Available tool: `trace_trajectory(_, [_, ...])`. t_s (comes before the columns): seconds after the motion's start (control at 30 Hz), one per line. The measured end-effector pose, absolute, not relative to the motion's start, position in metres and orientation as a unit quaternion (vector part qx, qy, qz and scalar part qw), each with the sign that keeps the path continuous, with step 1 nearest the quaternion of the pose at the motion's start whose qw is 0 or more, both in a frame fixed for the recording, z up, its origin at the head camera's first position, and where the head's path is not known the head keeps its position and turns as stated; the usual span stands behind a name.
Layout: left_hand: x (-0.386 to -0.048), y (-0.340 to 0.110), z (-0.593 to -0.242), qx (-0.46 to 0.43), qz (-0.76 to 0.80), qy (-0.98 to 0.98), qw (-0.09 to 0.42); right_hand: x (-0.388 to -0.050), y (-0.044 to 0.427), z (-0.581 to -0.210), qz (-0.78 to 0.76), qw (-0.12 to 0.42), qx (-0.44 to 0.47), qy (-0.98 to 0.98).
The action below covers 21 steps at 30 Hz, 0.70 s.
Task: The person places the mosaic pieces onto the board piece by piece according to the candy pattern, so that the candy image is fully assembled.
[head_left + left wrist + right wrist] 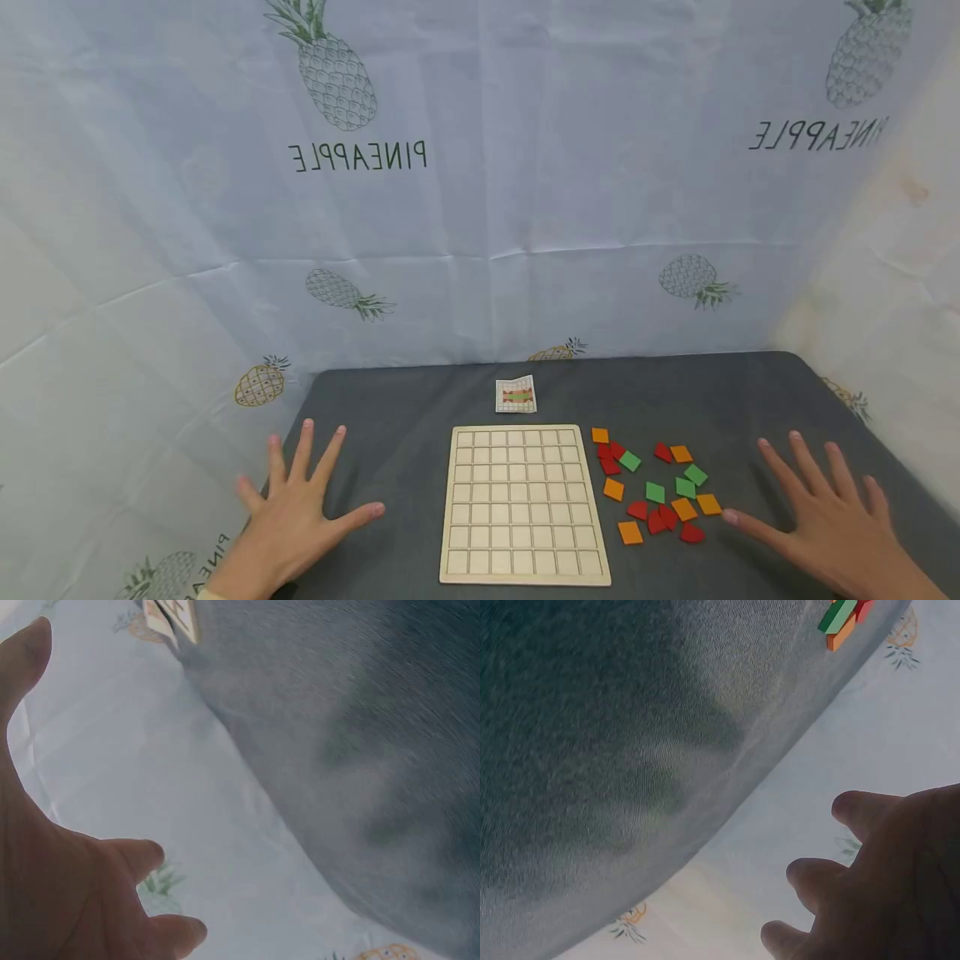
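Observation:
In the head view my left hand point(294, 521) is spread over the left side of the dark table, holding nothing. My right hand point(832, 521) is likewise spread at the right, its thumb tip close to an orange square tile point(708, 504). Between the hands lies a pale wooden grid board point(523, 504) with bare square cells. Right of it several loose tiles are scattered: green squares such as this green tile point(655, 492), orange squares, and red pieces with a curved edge, one being this red piece point(692, 533). A small printed pattern card point(516, 395) rests behind the board.
The grey cloth-covered table point(405, 400) ends at a hanging white sheet point(480, 208) printed with pineapples, which also closes in both sides. In the right wrist view a green tile point(837, 616) shows near the table's far edge.

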<state>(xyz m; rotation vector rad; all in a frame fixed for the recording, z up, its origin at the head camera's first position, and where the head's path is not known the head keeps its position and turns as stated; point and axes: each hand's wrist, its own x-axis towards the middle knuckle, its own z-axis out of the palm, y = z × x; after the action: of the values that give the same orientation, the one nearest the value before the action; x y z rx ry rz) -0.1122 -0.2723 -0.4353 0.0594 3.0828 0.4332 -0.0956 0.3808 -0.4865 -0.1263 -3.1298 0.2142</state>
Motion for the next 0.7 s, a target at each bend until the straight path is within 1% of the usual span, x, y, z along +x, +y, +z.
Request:
trace_trajectory(0.27, [-0.120, -0.247, -0.435, 0.034, 0.183, 0.982, 0.022, -0.102, 0.378, -0.483, 0.079, 0.003, -0.010, -0.997])
trace_trajectory(0.5, [-0.133, -0.209, -0.446, 0.048, 0.232, 0.972, -0.001, -0.109, 0.374, -0.483, 0.091, 0.007, 0.024, -0.996])
trace_trajectory(0.6, [-0.138, -0.193, -0.451, 0.039, 0.277, 0.960, -0.009, -0.115, 0.369, -0.483, 0.096, 0.020, 0.047, -0.994])
trace_trajectory(0.7, [-0.144, -0.182, -0.456, 0.031, 0.323, 0.946, -0.002, -0.124, 0.363, -0.479, 0.100, 0.041, 0.072, -0.992])
